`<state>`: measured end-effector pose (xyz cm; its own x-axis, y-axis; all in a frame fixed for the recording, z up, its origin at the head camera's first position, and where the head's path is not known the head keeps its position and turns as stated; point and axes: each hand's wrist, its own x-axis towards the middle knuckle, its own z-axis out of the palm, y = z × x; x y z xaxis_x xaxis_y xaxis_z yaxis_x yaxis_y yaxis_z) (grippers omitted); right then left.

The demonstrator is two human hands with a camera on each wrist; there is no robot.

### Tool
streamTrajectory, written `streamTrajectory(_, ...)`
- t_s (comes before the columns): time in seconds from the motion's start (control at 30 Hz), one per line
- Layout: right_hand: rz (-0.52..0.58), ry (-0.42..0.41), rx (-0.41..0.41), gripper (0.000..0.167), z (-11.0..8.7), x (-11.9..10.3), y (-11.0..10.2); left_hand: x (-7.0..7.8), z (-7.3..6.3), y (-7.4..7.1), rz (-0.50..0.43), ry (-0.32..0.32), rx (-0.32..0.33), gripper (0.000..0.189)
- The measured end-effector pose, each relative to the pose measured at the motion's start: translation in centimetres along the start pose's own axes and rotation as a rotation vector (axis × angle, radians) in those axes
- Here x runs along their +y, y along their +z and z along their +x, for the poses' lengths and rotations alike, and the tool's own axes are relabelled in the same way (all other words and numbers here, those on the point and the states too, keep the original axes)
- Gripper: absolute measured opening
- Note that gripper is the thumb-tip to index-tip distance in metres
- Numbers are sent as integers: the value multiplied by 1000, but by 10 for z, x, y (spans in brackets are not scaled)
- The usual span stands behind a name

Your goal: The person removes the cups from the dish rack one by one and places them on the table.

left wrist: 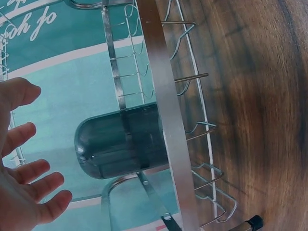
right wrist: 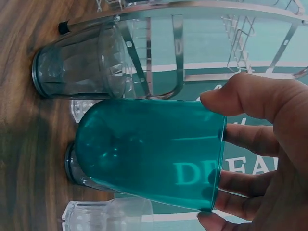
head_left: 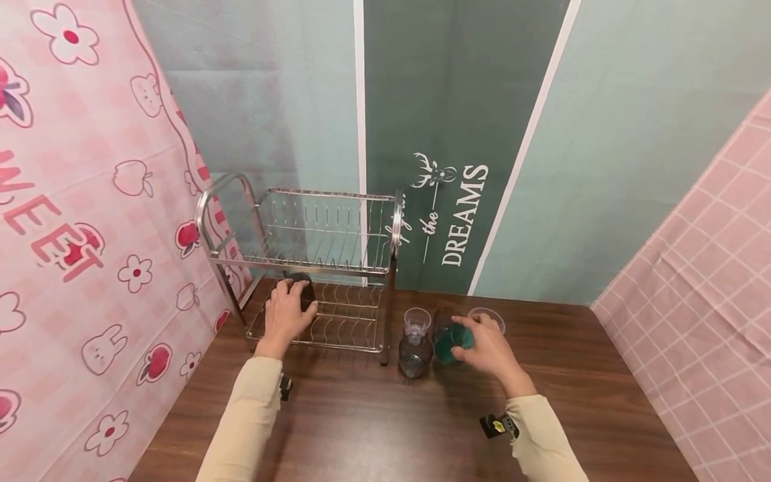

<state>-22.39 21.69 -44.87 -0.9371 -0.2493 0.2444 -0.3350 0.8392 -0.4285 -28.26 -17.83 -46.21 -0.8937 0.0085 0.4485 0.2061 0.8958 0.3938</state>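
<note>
A dark tinted cup stands upside down on the lower tier of the metal dish rack. Beside it is my left hand, its spread, loosely bent fingers apart from the cup in the left wrist view. My right hand pinches a teal see-through cup by its rim, thumb on one side and fingers on the other. The cup's rounded base points down towards the table, in front of another glass that it partly hides.
A grey glass stands on the wooden table right of the rack, with a clear glass behind it. Another clear glass is beyond the right hand. Patterned cloths hang at the back and both sides.
</note>
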Motion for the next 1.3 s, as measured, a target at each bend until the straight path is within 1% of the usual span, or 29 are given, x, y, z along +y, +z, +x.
streamTrajectory(0.13, -16, 12, -12, 57, -2, 5, 6, -3, 1, 8, -9, -8, -5, 47)
streamTrajectory(0.23, -32, 3, -7, 57, -1, 8, 11, -6, 3, 13, -21, -23, 6, 46)
streamTrajectory(0.33, -51, -11, 5, 57, 2, 10, 15, -9, 6, 16, -36, -41, 17, 45)
streamTrajectory(0.47, -83, -16, 13, 56, 6, 12, 19, -11, 11, 18, -68, -66, 15, 46)
streamTrajectory(0.63, -113, 24, -20, 57, 9, 14, 26, -14, 15, 21, -97, -86, 4, 48)
streamTrajectory(0.73, -112, 47, -45, 58, 9, 15, 30, -17, 16, 24, -98, -86, 19, 48)
streamTrajectory(0.83, -102, 52, -61, 58, 10, 15, 34, -18, 18, 26, -98, -79, 47, 48)
streamTrajectory(0.97, -97, 57, -68, 57, 10, 14, 38, -18, 22, 29, -94, -76, 64, 48)
streamTrajectory(1.17, -107, 49, -79, 57, 11, 15, 44, -22, 24, 32, -87, -112, 72, 48)
streamTrajectory(1.3, -122, 42, -79, 57, 12, 13, 46, -25, 24, 33, -90, -145, 59, 51)
